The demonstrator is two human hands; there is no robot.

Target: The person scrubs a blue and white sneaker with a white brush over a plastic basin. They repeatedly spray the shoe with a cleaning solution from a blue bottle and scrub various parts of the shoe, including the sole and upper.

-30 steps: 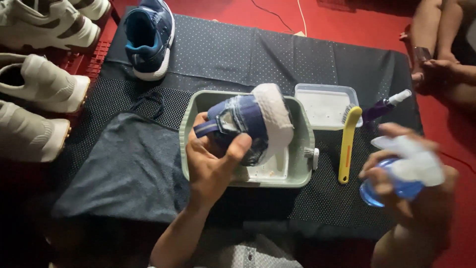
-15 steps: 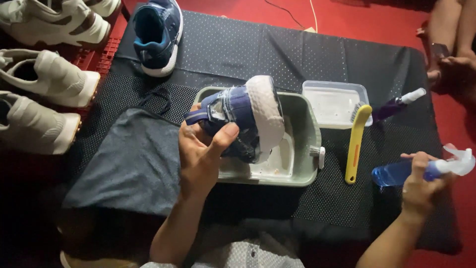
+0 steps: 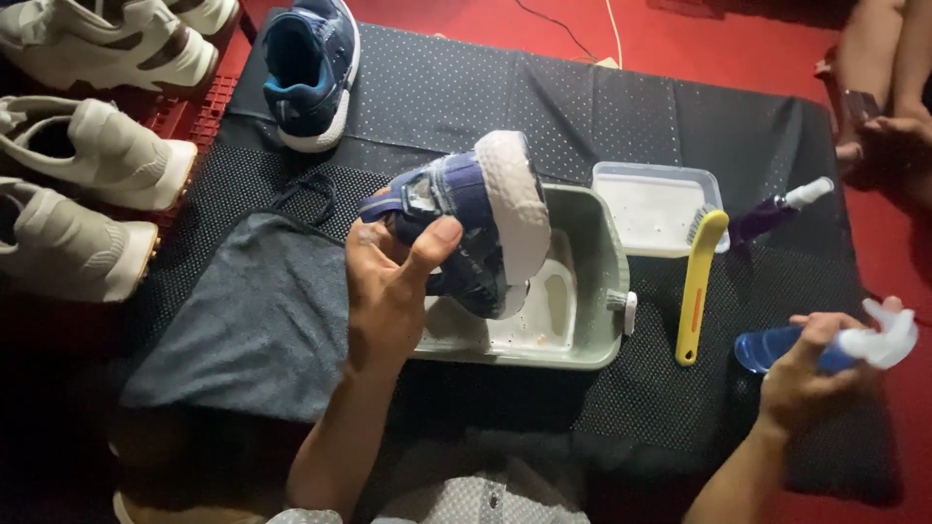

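My left hand [image 3: 393,281] grips a navy blue sneaker [image 3: 466,223] with a white sole, holding it tilted on its side above a pale green basin [image 3: 597,291] that has foamy water in it. My right hand [image 3: 811,364] is down at the right, lying on the black mat and closed around a blue spray bottle [image 3: 825,344] with a white trigger head. A yellow-handled brush [image 3: 697,281] lies between the basin and the bottle.
The matching blue sneaker [image 3: 309,68] stands at the mat's far left. Several beige and white sneakers [image 3: 87,165] lie on the left. A grey cloth [image 3: 252,320], a clear tub [image 3: 652,206] and a purple spray bottle [image 3: 777,212] sit on the black mat. Another person's legs [image 3: 879,78] are at top right.
My right hand has carried the blue spray bottle from near the basin down and out to the right. My left hand has lifted and tilted the sneaker slightly.
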